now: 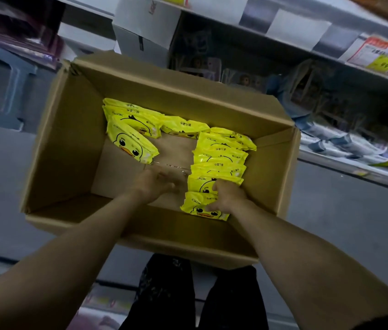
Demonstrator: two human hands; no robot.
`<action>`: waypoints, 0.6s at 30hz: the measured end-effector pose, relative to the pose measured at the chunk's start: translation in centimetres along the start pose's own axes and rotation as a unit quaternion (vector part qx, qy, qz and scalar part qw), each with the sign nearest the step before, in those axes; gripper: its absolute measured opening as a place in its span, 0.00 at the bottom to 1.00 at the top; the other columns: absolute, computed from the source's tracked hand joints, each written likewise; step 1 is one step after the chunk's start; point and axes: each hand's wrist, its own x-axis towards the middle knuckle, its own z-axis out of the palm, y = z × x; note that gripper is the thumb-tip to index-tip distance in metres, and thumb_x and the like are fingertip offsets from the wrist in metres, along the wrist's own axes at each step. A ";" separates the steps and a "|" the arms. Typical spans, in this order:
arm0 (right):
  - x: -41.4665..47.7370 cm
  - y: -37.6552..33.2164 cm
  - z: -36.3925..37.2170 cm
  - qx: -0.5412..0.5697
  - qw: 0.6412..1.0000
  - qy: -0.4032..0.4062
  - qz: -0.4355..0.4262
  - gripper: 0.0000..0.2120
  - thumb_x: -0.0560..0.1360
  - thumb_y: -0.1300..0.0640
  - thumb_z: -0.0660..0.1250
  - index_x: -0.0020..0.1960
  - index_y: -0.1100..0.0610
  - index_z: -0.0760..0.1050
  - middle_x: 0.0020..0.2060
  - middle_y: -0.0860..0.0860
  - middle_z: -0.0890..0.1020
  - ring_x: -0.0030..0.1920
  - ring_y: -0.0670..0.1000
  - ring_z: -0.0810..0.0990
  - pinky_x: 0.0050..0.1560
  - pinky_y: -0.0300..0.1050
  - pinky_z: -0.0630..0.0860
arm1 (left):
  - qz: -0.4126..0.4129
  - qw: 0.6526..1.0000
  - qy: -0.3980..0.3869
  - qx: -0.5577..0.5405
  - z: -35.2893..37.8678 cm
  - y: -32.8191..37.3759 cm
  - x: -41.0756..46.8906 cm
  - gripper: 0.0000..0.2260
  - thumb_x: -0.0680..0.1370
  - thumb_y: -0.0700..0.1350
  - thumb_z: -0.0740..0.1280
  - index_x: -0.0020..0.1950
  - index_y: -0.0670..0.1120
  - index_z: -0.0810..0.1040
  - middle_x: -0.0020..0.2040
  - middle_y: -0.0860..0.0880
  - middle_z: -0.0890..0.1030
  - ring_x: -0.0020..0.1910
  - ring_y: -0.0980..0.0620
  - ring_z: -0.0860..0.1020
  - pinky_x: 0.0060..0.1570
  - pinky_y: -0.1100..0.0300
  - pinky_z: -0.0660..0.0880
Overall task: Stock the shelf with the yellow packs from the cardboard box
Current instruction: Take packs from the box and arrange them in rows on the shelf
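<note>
An open cardboard box (69, 144) sits on the floor below me. Inside lie several yellow packs printed with a duck face: a leaning stack at the far left (131, 136), a few at the back (183, 127), and a row along the right side (219, 156). My right hand (227, 196) grips the nearest packs (197, 206) of that right row, fingers curled over their tops. My left hand (157, 184) reaches over the bare box bottom beside that row with fingers extended, holding nothing.
Store shelves (331, 163) run across the back and right, holding goods in dim light, with price tags (378, 55) on the upper rail. White boxes (140, 32) stand behind the cardboard box. My legs in dark trousers (164, 294) are below the box's near wall.
</note>
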 end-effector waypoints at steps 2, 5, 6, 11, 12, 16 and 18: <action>0.3 0.1 0.3 -0.017 1.000 0.000 -0.014 0.35 0.63 0.39 0.79 0.64 0.52 0.73 0.63 0.54 0.74 0.64 0.57 0.73 0.62 0.51 0.74 | -0.001 1.000 -0.001 -0.013 0.4 -0.2 0.8 0.14 0.74 0.43 0.74 0.58 0.42 0.79 0.55 0.47 0.77 0.53 0.52 0.75 0.49 0.62 0.67; 0.4 0.1 0.6 -0.048 0.998 -0.005 -0.030 0.31 0.64 0.38 0.79 0.61 0.51 0.77 0.61 0.54 0.73 0.64 0.56 0.72 0.61 0.50 0.75 | 0.003 1.000 -0.003 -0.013 0.5 -0.6 1.6 0.14 0.75 0.46 0.74 0.58 0.43 0.79 0.55 0.48 0.77 0.56 0.51 0.75 0.51 0.61 0.68; 0.4 0.1 0.7 -0.043 0.998 -0.011 -0.036 0.28 0.65 0.39 0.79 0.59 0.52 0.78 0.59 0.54 0.74 0.62 0.56 0.73 0.59 0.49 0.75 | 0.000 1.000 -0.003 -0.013 0.6 -0.8 1.9 0.14 0.75 0.47 0.74 0.58 0.44 0.79 0.56 0.48 0.78 0.57 0.51 0.76 0.52 0.59 0.70; -0.4 0.3 -0.3 0.085 0.993 -0.025 -0.073 0.13 0.77 0.48 0.71 0.51 0.57 0.73 0.46 0.54 0.74 0.49 0.54 0.73 0.45 0.45 0.66 | -0.025 0.998 0.040 -0.043 -0.4 -0.8 2.2 0.15 0.78 0.49 0.69 0.61 0.43 0.79 0.60 0.44 0.80 0.60 0.46 0.76 0.55 0.57 0.71; -0.6 0.5 -1.2 0.129 0.989 -0.017 -0.072 0.14 0.79 0.49 0.69 0.57 0.58 0.73 0.51 0.55 0.76 0.53 0.55 0.74 0.49 0.45 0.69 | -0.035 0.996 0.064 -0.049 -0.7 -0.6 2.0 0.15 0.79 0.49 0.67 0.62 0.42 0.79 0.60 0.44 0.80 0.60 0.45 0.77 0.54 0.57 0.71; -3.2 1.0 -6.6 0.281 0.954 0.009 -0.099 0.27 0.81 0.50 0.66 0.76 0.56 0.64 0.72 0.54 0.70 0.71 0.54 0.70 0.69 0.45 0.68 | -0.036 0.995 0.097 -0.013 -0.4 0.7 1.4 0.15 0.81 0.49 0.63 0.62 0.42 0.78 0.58 0.43 0.80 0.58 0.43 0.77 0.48 0.59 0.68; -5.7 1.2 -10.0 0.332 0.935 0.022 -0.124 0.27 0.79 0.49 0.68 0.75 0.54 0.66 0.68 0.49 0.74 0.67 0.49 0.72 0.63 0.39 0.69 | 0.008 0.996 0.087 -0.009 0.8 1.9 1.1 0.12 0.81 0.48 0.65 0.58 0.43 0.80 0.54 0.45 0.81 0.54 0.46 0.78 0.45 0.60 0.67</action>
